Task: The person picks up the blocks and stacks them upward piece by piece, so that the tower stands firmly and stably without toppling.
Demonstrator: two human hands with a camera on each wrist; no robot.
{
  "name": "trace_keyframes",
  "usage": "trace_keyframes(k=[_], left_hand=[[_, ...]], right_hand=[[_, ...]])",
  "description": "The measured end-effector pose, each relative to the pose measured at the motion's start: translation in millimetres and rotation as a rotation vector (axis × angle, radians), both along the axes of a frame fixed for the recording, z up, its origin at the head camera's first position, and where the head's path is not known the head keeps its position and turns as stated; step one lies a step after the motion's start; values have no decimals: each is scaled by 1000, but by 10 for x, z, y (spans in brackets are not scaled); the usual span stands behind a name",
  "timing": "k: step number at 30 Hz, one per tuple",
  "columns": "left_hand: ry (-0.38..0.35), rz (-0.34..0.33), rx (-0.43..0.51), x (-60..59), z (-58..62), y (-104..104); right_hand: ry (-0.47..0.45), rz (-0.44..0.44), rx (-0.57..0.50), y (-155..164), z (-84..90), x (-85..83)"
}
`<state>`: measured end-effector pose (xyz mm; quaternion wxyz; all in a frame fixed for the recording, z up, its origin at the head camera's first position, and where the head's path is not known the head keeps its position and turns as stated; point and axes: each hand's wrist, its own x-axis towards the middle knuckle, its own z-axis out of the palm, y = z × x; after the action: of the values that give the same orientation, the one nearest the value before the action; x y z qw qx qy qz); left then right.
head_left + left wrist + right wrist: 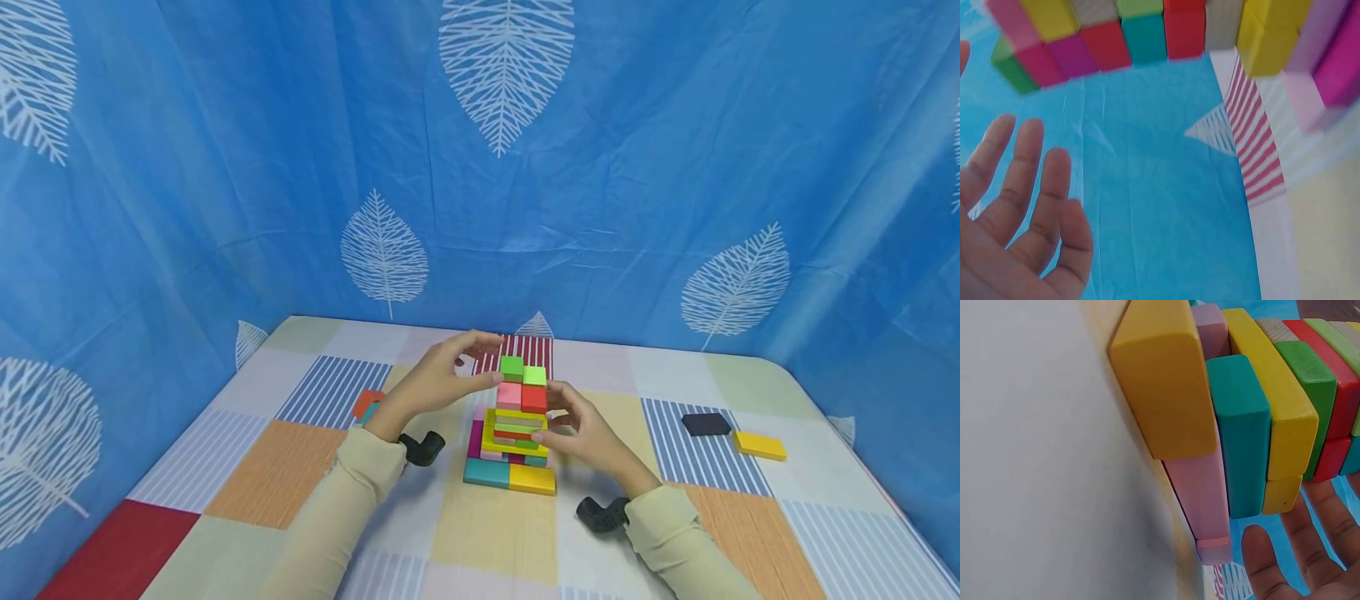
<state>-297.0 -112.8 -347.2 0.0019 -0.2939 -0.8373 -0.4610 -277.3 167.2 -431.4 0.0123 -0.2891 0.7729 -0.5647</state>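
Note:
A stacked tower of colored wooden blocks point(519, 421) stands on the table, wider at its base than at its top. Its top carries a green block point(512, 368) and a light green block point(535, 377), with a pink block point(508, 396) and a red block point(534, 399) below them. My left hand point(442, 375) hovers at the tower's upper left, its fingers spread and apart from the blocks in the left wrist view. Beside the right side is my right hand point(588, 433), thumb toward the front, fingers reaching alongside. Whether its fingertips touch the blocks I cannot tell.
A black block point(707, 424) and a yellow block point(760, 445) lie on the right of the table. An orange-red block point(367, 403) is partly hidden behind the left wrist. A blue leaf-patterned curtain point(600, 208) hangs behind the table.

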Motion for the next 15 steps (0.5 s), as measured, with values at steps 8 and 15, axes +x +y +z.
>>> trace_keyframes(k=[8,15], left_hand=[[-29,-22,-24,64,-101,-372],[-125,-29,-110,123,-254,-713]], right_hand=[[9,10,-12,5,-11,-8],[19,17,-18,3,-23,-17]])
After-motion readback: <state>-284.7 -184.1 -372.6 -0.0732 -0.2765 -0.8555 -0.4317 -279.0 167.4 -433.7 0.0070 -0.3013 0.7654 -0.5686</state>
